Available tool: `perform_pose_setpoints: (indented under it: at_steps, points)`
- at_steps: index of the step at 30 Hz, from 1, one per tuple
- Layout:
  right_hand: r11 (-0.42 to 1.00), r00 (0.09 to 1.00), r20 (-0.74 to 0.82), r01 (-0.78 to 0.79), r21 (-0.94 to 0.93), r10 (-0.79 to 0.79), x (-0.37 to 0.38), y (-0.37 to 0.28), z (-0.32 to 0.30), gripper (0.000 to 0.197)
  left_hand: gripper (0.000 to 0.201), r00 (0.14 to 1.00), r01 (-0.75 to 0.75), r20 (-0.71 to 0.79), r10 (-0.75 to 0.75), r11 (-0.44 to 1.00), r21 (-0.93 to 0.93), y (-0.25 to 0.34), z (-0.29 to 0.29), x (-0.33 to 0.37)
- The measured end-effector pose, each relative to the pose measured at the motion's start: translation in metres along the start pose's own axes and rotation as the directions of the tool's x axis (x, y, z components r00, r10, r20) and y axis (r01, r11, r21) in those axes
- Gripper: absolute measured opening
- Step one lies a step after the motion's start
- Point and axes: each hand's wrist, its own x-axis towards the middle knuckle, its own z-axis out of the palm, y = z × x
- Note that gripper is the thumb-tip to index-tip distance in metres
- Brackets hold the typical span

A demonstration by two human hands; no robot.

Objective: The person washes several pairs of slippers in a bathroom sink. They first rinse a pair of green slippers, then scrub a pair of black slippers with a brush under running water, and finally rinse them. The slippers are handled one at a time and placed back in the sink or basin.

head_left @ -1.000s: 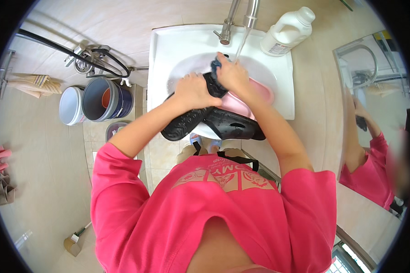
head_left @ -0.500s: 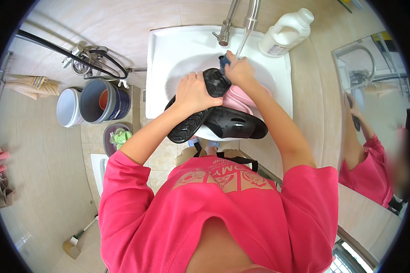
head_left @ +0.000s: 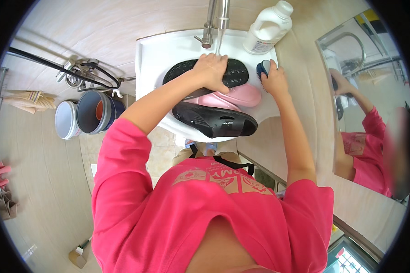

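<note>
The white sink point(head_left: 143, 91) holds a black slipper point(head_left: 236, 73) at the back, a second black slipper point(head_left: 209, 119) along the front edge, and pink slippers point(head_left: 245, 95) between. The left hand point(head_left: 208, 73) grasps the rear black slipper, fingers partly spread, thumb apart on its near side. The right hand's point(head_left: 275, 82) fingers clasp a blue brush point(head_left: 261, 69) above the sink's right side.

Sink's far left corner point(head_left: 146, 51): free.
Faucet point(head_left: 223, 20): blocks just beyond my left hand point(head_left: 211, 72).
White bottle point(head_left: 265, 32): blocks beyond my right hand point(head_left: 275, 82).
</note>
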Motion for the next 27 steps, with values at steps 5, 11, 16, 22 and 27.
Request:
perform_pose_setpoints:
  at_steps: [5,11,16,22,27]
  points:
    - [0.997,0.997,-0.012,-0.077,-0.029,0.077,0.005,0.017,-0.001,0.067,0.087,0.986,-0.165,-0.008,0.165,0.982,-0.091,0.010,0.008,0.033]
    - [0.991,0.941,-0.316,0.097,-0.094,-0.122,0.007,0.019,0.008,0.059,0.092,0.980,-0.196,-0.024,0.195,0.954,-0.227,-0.006,0.012,0.031]
    - [0.881,0.986,-0.006,0.150,0.450,-0.164,0.007,-0.030,-0.012,0.054,0.075,0.936,-0.337,-0.235,0.261,0.854,-0.396,-0.017,0.016,0.026]
    - [0.818,0.960,0.267,-0.083,0.569,-0.088,0.010,-0.024,-0.021,0.056,0.065,0.964,0.250,0.002,-0.267,0.901,-0.355,-0.041,0.012,-0.006]
    - [0.843,0.986,0.153,-0.033,0.536,-0.059,0.015,0.017,-0.032,0.055,0.041,0.751,0.595,0.371,-0.547,0.315,-0.739,-0.065,0.036,-0.017]
